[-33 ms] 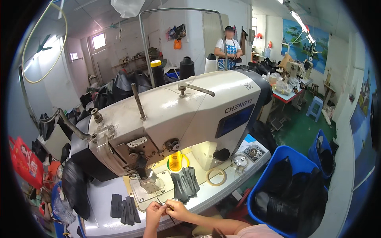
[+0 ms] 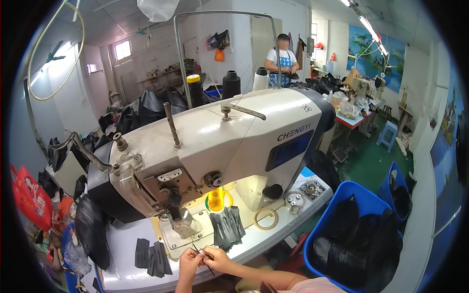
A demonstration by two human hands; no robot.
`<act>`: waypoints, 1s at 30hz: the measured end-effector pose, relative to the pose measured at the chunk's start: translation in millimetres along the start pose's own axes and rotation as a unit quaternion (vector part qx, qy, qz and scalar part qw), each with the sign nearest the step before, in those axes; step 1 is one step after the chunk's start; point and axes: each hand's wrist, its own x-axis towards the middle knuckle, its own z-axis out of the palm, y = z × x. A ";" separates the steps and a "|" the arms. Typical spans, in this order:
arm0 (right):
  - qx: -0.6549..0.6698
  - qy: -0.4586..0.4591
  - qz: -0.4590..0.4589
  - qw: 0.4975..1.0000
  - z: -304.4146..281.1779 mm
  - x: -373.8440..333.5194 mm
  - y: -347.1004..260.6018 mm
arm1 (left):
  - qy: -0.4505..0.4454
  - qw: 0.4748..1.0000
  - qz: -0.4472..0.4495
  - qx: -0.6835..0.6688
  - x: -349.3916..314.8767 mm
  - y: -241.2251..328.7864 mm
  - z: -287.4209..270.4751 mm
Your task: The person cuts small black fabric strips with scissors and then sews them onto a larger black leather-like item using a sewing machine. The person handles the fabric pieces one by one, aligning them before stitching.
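Lower centre of frame: left hand [image 2: 189, 261] and right hand [image 2: 221, 260] close together at the table's near edge, fingertips of both pinched on a thin dark strip [image 2: 196, 248]. Strip lies just below the needle area of the sewing machine [image 2: 234, 134], upper end pointing towards it, lower end below the fingers; exact finger placement too small to tell. Loose pile of grey-black pieces [image 2: 227, 227] just right of the machine's plate, smaller group [image 2: 158, 259] at lower left, tape ring [image 2: 265, 219] further right. Risks, as judged: strip could twist or slip if the two pinches pull unevenly, being so narrow; right forearm, swinging up, could scatter the pile; fingertips could be caught if they went under the needle while the machine ran.
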 end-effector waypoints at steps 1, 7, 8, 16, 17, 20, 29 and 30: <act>0.000 -0.004 -0.004 1.000 -2.4 -0.7 1.4 | -0.009 1.000 -0.001 -0.008 1.6 -3.0 2.6; 0.013 0.017 0.036 0.999 -1.0 -2.6 4.6 | -0.003 0.999 0.017 0.034 -2.1 -3.5 5.4; 0.020 0.023 0.051 0.998 -1.2 -3.0 3.2 | -0.004 0.999 0.023 0.031 -2.1 -5.5 4.6; 0.048 0.123 0.010 0.991 -11.0 3.2 7.1 | 0.041 0.994 0.044 0.087 2.3 -6.3 -0.7; 0.038 0.127 0.010 0.991 -15.9 5.5 0.8 | 0.047 0.994 0.045 0.083 2.4 -5.4 -1.9; 0.065 0.139 0.004 0.988 -19.5 7.6 -2.4 | 0.106 0.978 0.094 0.154 4.3 -9.3 -4.1; -0.064 0.215 0.078 0.971 -101.7 48.4 28.2 | 0.074 0.975 0.106 0.179 20.1 -10.4 -10.4; -0.089 0.225 0.034 0.970 -101.8 55.7 43.3 | 0.033 0.978 0.115 0.169 24.2 -10.1 4.7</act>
